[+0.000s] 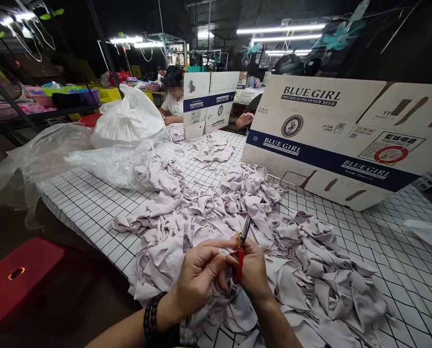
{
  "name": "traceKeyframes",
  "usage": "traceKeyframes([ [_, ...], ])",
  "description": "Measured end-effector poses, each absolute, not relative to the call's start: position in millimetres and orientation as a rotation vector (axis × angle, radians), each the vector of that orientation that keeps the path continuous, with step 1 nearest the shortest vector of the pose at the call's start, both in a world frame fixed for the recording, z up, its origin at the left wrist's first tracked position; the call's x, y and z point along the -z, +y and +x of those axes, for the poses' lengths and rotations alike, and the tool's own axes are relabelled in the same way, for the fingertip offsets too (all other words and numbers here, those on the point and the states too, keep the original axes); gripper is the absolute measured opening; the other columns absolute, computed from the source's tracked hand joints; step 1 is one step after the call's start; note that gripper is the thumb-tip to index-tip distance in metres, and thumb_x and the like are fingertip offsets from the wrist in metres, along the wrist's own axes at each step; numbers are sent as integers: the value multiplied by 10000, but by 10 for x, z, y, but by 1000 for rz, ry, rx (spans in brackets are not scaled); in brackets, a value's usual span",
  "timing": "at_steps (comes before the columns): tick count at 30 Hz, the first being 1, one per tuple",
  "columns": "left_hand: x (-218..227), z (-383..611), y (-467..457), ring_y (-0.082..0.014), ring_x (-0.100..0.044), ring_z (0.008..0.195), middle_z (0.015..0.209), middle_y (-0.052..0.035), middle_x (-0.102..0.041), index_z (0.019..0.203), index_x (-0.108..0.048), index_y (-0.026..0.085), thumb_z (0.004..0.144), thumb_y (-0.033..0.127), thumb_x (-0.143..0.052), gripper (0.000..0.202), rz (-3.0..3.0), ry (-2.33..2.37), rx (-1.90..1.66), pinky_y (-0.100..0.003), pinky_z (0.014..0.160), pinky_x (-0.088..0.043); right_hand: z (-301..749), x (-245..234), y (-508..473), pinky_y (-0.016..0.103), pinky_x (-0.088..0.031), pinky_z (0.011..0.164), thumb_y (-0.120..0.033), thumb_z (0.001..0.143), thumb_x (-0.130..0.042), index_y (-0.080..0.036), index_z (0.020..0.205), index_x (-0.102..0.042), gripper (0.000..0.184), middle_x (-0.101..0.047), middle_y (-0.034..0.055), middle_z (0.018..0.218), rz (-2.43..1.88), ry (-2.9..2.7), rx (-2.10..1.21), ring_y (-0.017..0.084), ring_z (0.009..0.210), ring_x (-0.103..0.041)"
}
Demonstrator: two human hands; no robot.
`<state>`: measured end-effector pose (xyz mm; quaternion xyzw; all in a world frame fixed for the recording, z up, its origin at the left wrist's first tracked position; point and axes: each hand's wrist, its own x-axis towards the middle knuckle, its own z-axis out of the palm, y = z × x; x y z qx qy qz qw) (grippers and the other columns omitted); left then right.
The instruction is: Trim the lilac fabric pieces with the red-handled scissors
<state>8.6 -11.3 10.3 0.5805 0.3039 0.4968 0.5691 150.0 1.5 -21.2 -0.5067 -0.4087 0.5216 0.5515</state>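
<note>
Red-handled scissors (240,258) are gripped in my right hand (254,270), their dark blades pointing up and away from me. Close beside it, my left hand (197,273) is closed in a pinch, with a small white piece (223,252) at its thumb and fingertips; whether this is a label or a fabric edge I cannot make out. The hands nearly touch. Beneath and around them spreads a large heap of pale mauve-grey cloth pieces (205,208), crumpled, with narrow strips among them. A dark bead bracelet (151,316) circles my left wrist.
The cloth lies on a table with a white grid-patterned cover (93,203). Printed cardboard panels stand at right (310,125) and back (210,104). Plastic bags (129,121) occupy the left side. A red stool (23,275) is below left. Another person (173,96) sits across the table.
</note>
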Motion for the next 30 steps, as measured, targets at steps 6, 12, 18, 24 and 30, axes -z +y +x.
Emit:
traceKeyframes([
  [6,-26,139,-23,-76,-555,451,660,4,-542,796,-663,134,921,418,-545,332,1309,730,-1163,-197,476,-434,1845,8,-171,262,-436,554,-406,666,-785,-186,907,-610,370,-528,-39,627,-1380,-1228,-1174,140,570,-495],
  [12,-7,133,8,-64,-484,440,654,12,-483,765,-652,137,944,379,-500,337,1464,817,-1085,-197,453,-383,2067,-366,-463,270,-418,561,-367,727,-728,-230,728,-489,276,-529,-17,713,-1638,-1892,-636,160,621,-495],
  [18,8,117,14,-88,-482,535,653,-4,-504,683,-597,150,940,241,-485,295,1592,822,-1068,-211,539,-376,1940,-419,-519,274,-418,542,-370,735,-704,-237,791,-513,240,-567,-9,739,-1776,-1987,-434,174,627,-545],
  [24,45,98,25,-99,-499,561,682,-9,-519,709,-602,157,920,172,-473,248,1569,797,-1070,-214,548,-385,1914,-423,-499,275,-419,533,-395,747,-683,-232,773,-531,225,-587,6,740,-1779,-2024,-338,188,643,-573],
  [30,56,74,17,-125,-522,630,707,-22,-538,733,-624,167,911,162,-473,234,1616,799,-1048,-223,576,-396,1902,-430,-493,278,-418,542,-413,759,-670,-232,756,-539,224,-599,8,736,-1785,-2032,-324,184,635,-574],
])
